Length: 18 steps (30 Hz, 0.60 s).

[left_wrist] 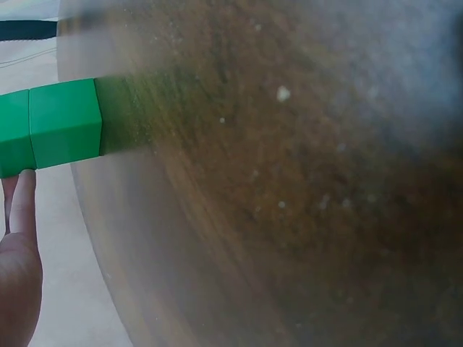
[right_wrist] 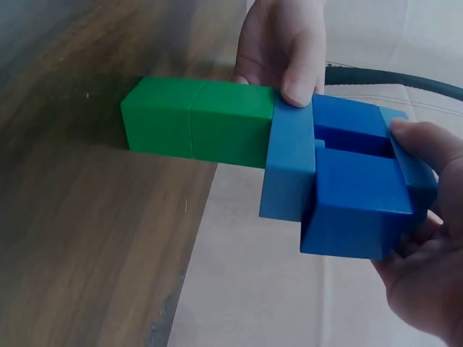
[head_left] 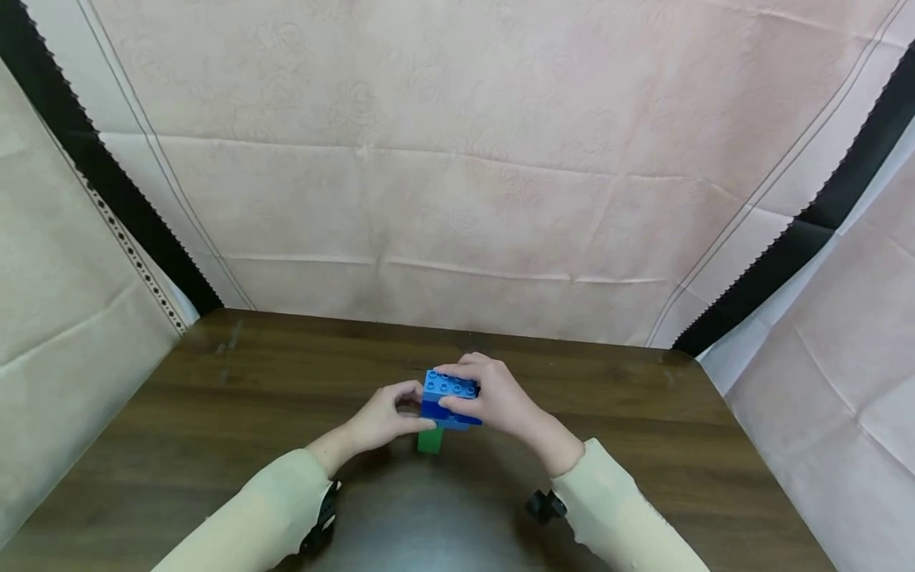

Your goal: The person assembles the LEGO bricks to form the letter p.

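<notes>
A stack of toy building bricks stands upright between my hands. At its base are green bricks (right_wrist: 231, 123), one above another. A light blue brick (right_wrist: 289, 173) sits over them, then two dark blue bricks (right_wrist: 362, 184) side by side with a gap between. On top is another light blue brick (head_left: 446, 384), studs up. My left hand (head_left: 382, 417) holds the stack from the left, its thumb on the lower light blue brick. My right hand (head_left: 496, 397) grips the upper light blue brick from the right. In the left wrist view, fingers touch a green brick (left_wrist: 66, 123).
The brown wood-look table (head_left: 286, 381) has a glossy surface that reflects the green. Pale creased cloth (head_left: 457, 222) hangs behind it and on both sides, with black strips (head_left: 808, 230) at the corners. Dark devices are strapped at both wrists.
</notes>
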{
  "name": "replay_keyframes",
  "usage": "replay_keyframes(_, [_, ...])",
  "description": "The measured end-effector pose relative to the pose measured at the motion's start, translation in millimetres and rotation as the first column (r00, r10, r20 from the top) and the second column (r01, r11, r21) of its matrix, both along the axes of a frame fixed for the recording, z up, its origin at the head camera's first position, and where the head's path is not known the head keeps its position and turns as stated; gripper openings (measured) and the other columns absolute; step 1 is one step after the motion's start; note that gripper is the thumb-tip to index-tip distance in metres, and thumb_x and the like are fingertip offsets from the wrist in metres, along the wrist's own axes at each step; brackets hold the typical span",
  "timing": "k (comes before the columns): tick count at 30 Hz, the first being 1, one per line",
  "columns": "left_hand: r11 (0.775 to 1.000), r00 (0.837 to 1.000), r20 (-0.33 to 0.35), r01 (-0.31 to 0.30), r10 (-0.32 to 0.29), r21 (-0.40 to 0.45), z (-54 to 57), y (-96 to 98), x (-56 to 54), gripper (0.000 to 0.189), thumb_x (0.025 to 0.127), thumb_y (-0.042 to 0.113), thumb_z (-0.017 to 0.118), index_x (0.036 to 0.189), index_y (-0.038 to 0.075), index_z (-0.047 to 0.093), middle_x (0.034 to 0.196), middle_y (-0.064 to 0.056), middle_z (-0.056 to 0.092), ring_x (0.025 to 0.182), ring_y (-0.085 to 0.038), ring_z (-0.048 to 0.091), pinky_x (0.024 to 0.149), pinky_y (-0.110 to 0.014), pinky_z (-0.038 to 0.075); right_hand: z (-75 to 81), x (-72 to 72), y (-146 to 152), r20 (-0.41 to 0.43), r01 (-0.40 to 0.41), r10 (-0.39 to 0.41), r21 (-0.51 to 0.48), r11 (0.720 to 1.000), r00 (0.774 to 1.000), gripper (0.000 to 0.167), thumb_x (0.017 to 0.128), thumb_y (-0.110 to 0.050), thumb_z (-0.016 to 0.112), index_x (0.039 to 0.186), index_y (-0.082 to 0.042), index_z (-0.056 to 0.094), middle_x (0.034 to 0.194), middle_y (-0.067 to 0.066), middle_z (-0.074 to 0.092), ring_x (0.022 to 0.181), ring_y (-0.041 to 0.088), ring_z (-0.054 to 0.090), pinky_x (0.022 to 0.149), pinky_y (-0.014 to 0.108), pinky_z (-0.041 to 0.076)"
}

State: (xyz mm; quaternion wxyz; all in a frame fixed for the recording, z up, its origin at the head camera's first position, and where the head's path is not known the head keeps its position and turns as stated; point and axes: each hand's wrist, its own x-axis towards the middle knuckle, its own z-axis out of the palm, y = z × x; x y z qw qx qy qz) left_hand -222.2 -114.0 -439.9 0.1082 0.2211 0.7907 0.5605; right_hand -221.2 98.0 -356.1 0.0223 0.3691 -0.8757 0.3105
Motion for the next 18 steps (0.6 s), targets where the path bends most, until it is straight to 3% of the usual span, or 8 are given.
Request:
replay_keyframes(6, [1.000, 1.000, 0.009, -0.003, 0.003, -0.011, -1.3, -0.3, 0.9, 0.035, 0.084, 0.031, 0.069, 0.110, 0.010, 0.058, 0.107, -0.006, 0.064, 0.099, -0.019, 0.061, 0.091, -0.034, 0.052, -1.2, -0.7, 1, 0.014, 0.006, -0.006, -0.008, 1.000, 1.000, 0.041, 0.082, -0.025, 0.073, 0.120, -0.011, 0.064, 0.101, 0.006, 0.063, 0.088, 0.015, 0.055, 0.074, 0.020, 0.052])
replay_keyframes(18, [1.000, 1.000, 0.011, -0.007, 0.007, -0.002, 0.2, -0.8, 2.5, 0.037, 0.083, 0.027, 0.071, 0.111, 0.007, 0.056, 0.110, -0.010, 0.062, 0.102, -0.020, 0.059, 0.090, -0.034, 0.052, -12.9, 5.5, 22, 0.197, 0.083, -0.055, -0.140, 0.987, 0.979, 0.049, 0.083, -0.028, 0.071, 0.127, -0.013, 0.058, 0.122, 0.007, 0.062, 0.106, 0.022, 0.059, 0.091, 0.040, 0.052])
